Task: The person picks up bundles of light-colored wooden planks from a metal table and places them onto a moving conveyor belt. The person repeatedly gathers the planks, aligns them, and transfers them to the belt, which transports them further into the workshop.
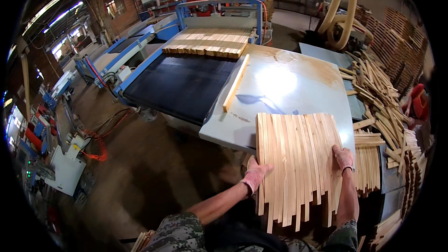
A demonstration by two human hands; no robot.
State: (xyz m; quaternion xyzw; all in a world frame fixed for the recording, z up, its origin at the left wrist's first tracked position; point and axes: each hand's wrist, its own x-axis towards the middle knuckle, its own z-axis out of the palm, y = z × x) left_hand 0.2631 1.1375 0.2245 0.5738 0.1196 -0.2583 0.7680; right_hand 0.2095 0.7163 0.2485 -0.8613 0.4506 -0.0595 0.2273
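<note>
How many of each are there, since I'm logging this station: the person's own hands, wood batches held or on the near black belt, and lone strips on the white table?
Hands: 2 (left hand, right hand)
Batches: 2 (held batch, belt batch)
Lone strip: 1
Total: 5

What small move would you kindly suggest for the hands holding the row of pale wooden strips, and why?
I'd probably ease the flat row of pale wooden strips slightly farther over the smooth pale-grey tabletop: its uneven near ends reach well past the near edge, while the pink-gloved left hand and pink-gloved right hand hold opposite sides.
</note>
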